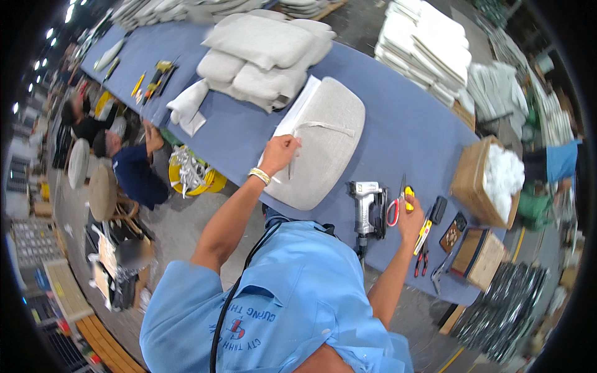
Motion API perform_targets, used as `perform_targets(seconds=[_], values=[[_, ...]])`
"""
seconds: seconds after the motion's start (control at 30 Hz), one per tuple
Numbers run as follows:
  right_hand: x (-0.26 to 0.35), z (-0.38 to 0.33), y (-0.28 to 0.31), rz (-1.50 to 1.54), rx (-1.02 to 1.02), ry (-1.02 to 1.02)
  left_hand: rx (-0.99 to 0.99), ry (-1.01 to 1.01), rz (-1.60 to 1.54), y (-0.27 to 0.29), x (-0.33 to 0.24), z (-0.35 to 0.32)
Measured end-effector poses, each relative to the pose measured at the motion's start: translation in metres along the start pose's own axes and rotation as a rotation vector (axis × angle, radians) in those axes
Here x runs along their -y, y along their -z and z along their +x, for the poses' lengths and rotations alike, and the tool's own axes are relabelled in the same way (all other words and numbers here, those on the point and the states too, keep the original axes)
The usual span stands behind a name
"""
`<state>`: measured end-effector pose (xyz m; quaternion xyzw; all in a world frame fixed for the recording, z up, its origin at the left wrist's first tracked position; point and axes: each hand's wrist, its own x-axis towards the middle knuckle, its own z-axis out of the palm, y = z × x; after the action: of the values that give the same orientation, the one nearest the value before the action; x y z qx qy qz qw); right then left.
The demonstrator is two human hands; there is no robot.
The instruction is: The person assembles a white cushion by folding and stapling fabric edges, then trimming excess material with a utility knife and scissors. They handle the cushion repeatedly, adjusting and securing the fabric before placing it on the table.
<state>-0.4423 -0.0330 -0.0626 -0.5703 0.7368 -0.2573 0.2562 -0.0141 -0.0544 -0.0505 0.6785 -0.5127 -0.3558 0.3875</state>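
Observation:
A light grey fabric-covered seat panel (326,149) lies on the blue-covered table in front of me, with a white band (301,107) along its left edge. Across the panel runs a narrow grey fabric strip (326,127). My left hand (280,154) is over the panel's left edge, its fingers pinched at the strip's near end. At the right, my right hand (409,217) is closed around scissors (393,212) with red and yellow handles, blades pointing away from me; the fingers partly hide the handles. Just left of them rests a silver staple gun (367,209).
A yellow utility knife (423,235), red-handled pliers (421,262) and a cardboard box of white stuffing (476,180) are at the right. Grey cushions (261,56) are piled at the far side. Beyond the left edge, a person (134,165) sits near a yellow bucket (214,181).

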Motion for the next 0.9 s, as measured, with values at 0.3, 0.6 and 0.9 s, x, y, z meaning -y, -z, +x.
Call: perform_targets(seconds=[0.3, 0.6, 0.9], values=[[0.134, -0.078, -0.053, 0.531, 0.323, 0.424, 0.197, -0.591, -0.071, -0.043, -0.078, -0.114], [0.136, -0.157, -0.13, 0.726, 0.749, 0.101, 0.15, -0.146, -0.278, 0.066, -0.032, -0.178], [0.208, -0.252, -0.207, 0.592, 0.772, 0.302, 0.377, -0.172, 0.057, 0.161, 0.082, -0.233]])
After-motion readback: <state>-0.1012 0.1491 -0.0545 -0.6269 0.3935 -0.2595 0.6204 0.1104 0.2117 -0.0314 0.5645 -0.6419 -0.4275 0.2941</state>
